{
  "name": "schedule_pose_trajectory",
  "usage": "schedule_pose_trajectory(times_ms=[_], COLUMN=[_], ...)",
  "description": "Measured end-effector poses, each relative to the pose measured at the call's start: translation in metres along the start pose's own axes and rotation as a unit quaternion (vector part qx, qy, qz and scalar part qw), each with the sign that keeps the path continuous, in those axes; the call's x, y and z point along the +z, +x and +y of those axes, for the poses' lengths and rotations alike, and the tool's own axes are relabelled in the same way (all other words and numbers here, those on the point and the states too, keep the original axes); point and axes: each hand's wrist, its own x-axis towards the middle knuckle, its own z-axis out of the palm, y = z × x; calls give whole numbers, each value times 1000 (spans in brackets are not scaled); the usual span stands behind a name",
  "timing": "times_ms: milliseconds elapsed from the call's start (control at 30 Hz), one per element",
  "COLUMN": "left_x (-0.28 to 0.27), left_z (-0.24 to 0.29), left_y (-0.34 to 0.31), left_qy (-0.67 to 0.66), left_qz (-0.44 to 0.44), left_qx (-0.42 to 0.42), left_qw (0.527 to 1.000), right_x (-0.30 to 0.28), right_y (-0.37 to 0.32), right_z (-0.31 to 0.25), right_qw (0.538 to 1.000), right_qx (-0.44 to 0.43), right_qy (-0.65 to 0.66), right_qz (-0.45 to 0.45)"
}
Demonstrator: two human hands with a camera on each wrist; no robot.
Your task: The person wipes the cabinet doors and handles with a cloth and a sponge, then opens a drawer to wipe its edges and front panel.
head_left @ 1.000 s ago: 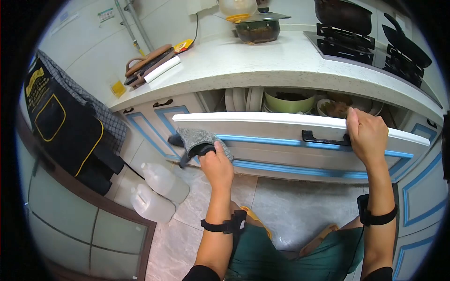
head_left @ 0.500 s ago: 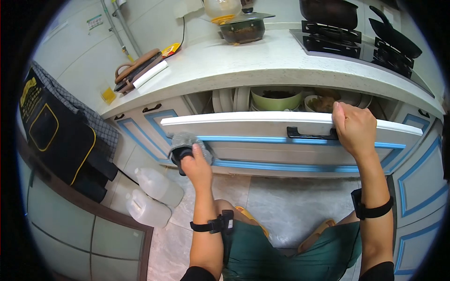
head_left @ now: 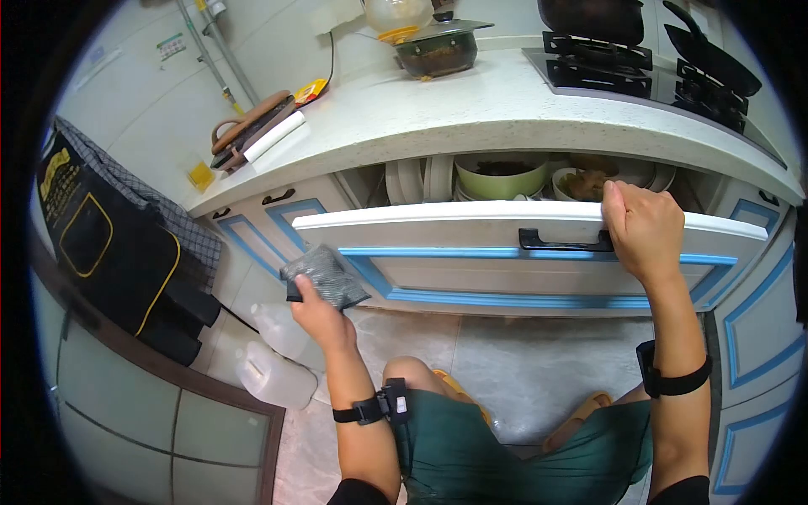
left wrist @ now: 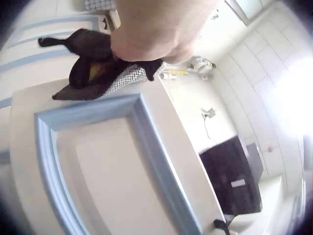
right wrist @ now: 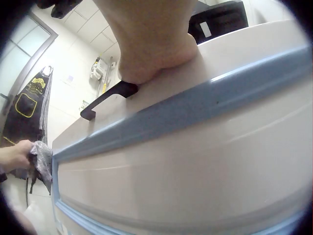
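My left hand (head_left: 322,324) grips a crumpled grey-and-black mesh cloth (head_left: 330,276) in front of the left end of a pulled-out drawer (head_left: 463,210). In the left wrist view, dark finger-like flaps hang from this cloth (left wrist: 128,80) beside the drawer front. My right hand (head_left: 648,231) holds the drawer's top edge, its fingers curled over the far side, partly hidden. Just left of that hand is the black drawer handle (head_left: 564,241). Inside the drawer sit a light green bowl (head_left: 503,182), a smaller bowl with brownish contents (head_left: 585,183) and white plates (head_left: 410,181) at the left.
Over the drawer runs a white countertop (head_left: 421,109) with a lidded pot (head_left: 436,55) and a gas stove (head_left: 598,80) bearing dark pans. Two plastic jugs (head_left: 273,374) stand on the floor at left, near a hanging black apron (head_left: 118,252).
My left hand has moved left with the cloth, whose dark parts now show less and whose grey mesh faces up. My right hand stays on the drawer edge; the head view has shifted slightly.
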Motion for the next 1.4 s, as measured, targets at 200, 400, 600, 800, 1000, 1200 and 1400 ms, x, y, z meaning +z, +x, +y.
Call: schedule_pose_trajectory(times_ms=[200,400,600,800,1000,1200,1400], left_x=[-36,-10,1,-95,-117,-119,-122], left_z=[15,24,37,6,-23,-33,-48], left_y=[30,14,35,95,95,93,88], left_qy=[0,211,123,-109,-91,-98,-102], left_qz=[-7,-215,-54,71,131,144,154], left_qx=[46,202,42,-62,-99,-123,-155], left_qw=[999,932,990,990,982,977,970], right_x=[1,1,0,1,3,3,1], right_y=[0,-1,0,-1,-2,-2,-2], right_z=[1,3,1,2,2,1,1], right_qw=[1000,1000,1000,1000,1000,1000,999], right_qx=[-2,-16,-3,2,17,21,19], right_qy=[0,10,0,9,9,-4,-8], right_qz=[10,8,-4,-4,-16,-23,-31])
